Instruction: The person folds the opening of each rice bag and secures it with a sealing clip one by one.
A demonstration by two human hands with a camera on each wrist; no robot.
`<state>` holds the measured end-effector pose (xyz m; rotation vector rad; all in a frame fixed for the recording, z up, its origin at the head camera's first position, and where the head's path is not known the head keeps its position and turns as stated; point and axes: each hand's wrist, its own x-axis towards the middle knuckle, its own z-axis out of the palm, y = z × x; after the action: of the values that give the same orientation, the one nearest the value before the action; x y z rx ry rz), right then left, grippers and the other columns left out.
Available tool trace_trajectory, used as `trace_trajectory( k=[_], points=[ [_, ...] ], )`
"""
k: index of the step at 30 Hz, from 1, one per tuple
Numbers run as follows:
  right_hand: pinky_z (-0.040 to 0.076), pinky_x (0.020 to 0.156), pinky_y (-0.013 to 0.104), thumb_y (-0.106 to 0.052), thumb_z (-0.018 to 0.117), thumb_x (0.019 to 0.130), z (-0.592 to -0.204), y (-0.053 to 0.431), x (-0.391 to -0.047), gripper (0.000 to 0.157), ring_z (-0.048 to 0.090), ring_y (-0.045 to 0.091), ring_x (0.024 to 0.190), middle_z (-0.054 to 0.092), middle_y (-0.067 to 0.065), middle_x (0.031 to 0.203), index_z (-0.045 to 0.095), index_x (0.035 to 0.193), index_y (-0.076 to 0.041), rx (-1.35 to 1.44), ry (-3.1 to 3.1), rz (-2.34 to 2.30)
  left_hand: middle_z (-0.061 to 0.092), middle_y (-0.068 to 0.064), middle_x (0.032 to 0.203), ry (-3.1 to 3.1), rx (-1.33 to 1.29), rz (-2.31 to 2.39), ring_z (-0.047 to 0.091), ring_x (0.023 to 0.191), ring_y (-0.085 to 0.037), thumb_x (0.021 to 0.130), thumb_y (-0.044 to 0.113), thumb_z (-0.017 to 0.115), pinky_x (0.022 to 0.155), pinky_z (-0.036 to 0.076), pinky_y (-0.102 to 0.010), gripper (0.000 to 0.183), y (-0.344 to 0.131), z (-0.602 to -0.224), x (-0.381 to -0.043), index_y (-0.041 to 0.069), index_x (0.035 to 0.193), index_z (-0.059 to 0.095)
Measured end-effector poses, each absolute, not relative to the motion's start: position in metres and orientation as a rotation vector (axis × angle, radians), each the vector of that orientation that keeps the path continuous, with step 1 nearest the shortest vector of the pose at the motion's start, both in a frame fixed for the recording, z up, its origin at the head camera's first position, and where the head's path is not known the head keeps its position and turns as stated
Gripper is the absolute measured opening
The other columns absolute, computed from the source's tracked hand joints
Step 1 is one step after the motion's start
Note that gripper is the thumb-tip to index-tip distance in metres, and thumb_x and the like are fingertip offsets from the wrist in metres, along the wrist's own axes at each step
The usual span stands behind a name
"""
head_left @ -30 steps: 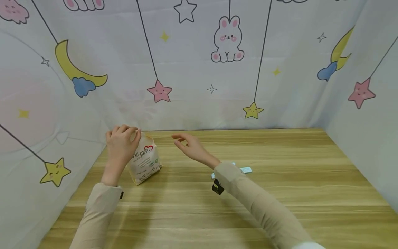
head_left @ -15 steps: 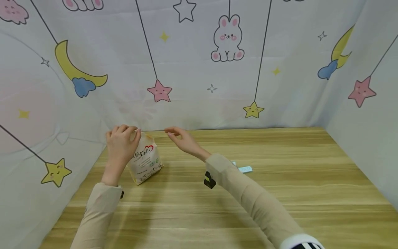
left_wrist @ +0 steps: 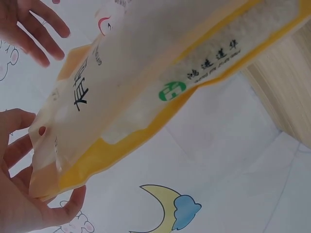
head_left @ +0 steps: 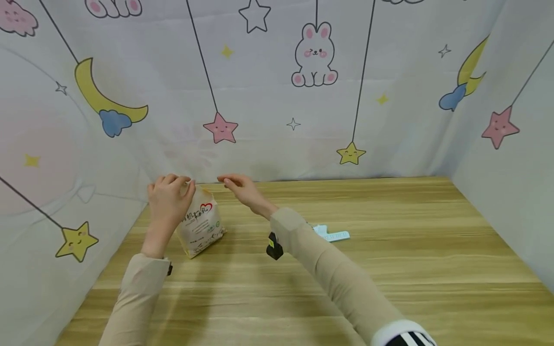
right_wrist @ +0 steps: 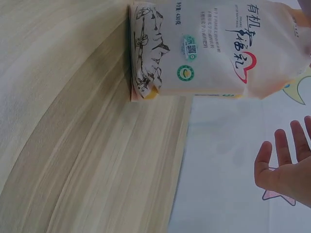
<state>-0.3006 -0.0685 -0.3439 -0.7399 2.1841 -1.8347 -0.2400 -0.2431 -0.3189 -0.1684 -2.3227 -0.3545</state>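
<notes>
- The white plastic bag with yellow edges and black printed characters (head_left: 200, 226) stands upright on the light wooden tabletop (head_left: 346, 278), at its far left corner, close to the cloth backdrop. In the right wrist view its base rests flat on the wood; a red heart mark and a small green round logo show on its face.
- Through the clear part of the bag a white, grainy filling shows (what it is cannot be told); the top edge is pressed flat.
- The left hand (head_left: 169, 202) grasps the bag's top, fingers curled over the upper edge and the thumb on the near side; the left wrist view shows the yellow seam pinched between thumb and fingers (left_wrist: 22, 145).
- The right hand (head_left: 242, 190) hangs in the air just right of the bag's top, fingers relaxed and slightly spread, holding nothing and not touching the bag.
- A pale blue flat plastic clip (head_left: 331, 234) lies on the tabletop behind the right forearm, well apart from the bag and partly hidden by the beige sleeve (head_left: 329, 269).
- A white printed cloth with moons, stars and a rabbit (head_left: 277, 86) encloses the table at the back and both sides.
</notes>
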Motion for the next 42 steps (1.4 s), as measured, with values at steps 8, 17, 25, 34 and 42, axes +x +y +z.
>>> trace_trajectory(
  k=[8,17,25,34,42],
  points=[
    [0.033,0.104,0.034,-0.02,0.038,0.096,-0.349,-0.091,-0.296,0.033,0.042,0.018,0.124,0.049,0.002,0.132,0.052,0.126,-0.014,-0.682,2.155,-1.869,0.064,-0.02,0.084,-2.298,-0.2,-0.366,0.053,0.082,-0.037,0.085,0.018,0.059,0.072,0.036,-0.054,0.02,-0.245,-0.318,-0.239,0.0,0.086,0.067],
    [0.033,0.104,0.031,-0.02,0.036,0.097,-0.355,-0.101,-0.294,0.035,0.04,0.018,0.127,0.046,0.002,0.135,0.048,0.129,-0.013,-0.717,2.152,-1.837,0.064,-0.02,0.083,-2.314,-0.218,-0.358,0.053,0.079,-0.036,0.084,0.017,0.059,0.069,0.037,-0.053,0.02,-0.243,-0.316,-0.235,0.0,0.084,0.067],
    [0.034,0.103,0.032,-0.025,0.039,0.096,-0.356,-0.103,-0.294,0.036,0.046,0.019,0.122,0.052,0.006,0.13,0.053,0.124,-0.008,-0.68,2.109,-1.854,0.065,-0.018,0.083,-2.347,-0.224,-0.317,0.054,0.08,-0.036,0.084,0.02,0.058,0.069,0.038,-0.052,0.021,-0.239,-0.315,-0.23,0.002,0.084,0.068],
    [0.038,0.099,0.033,-0.027,0.044,0.094,-0.358,-0.101,-0.292,0.034,0.051,0.019,0.115,0.057,0.007,0.122,0.058,0.118,-0.007,-0.615,2.093,-1.888,0.064,-0.017,0.084,-2.397,-0.235,-0.284,0.054,0.082,-0.037,0.082,0.021,0.06,0.071,0.036,-0.052,0.02,-0.236,-0.312,-0.224,0.003,0.085,0.068],
    [0.04,0.096,0.036,-0.029,0.05,0.091,-0.36,-0.101,-0.291,0.032,0.055,0.018,0.107,0.061,0.008,0.116,0.061,0.112,-0.008,-0.608,2.101,-1.9,0.065,-0.018,0.086,-2.433,-0.249,-0.265,0.055,0.083,-0.038,0.08,0.02,0.063,0.076,0.036,-0.056,0.019,-0.235,-0.31,-0.22,0.003,0.087,0.068]
  ],
)
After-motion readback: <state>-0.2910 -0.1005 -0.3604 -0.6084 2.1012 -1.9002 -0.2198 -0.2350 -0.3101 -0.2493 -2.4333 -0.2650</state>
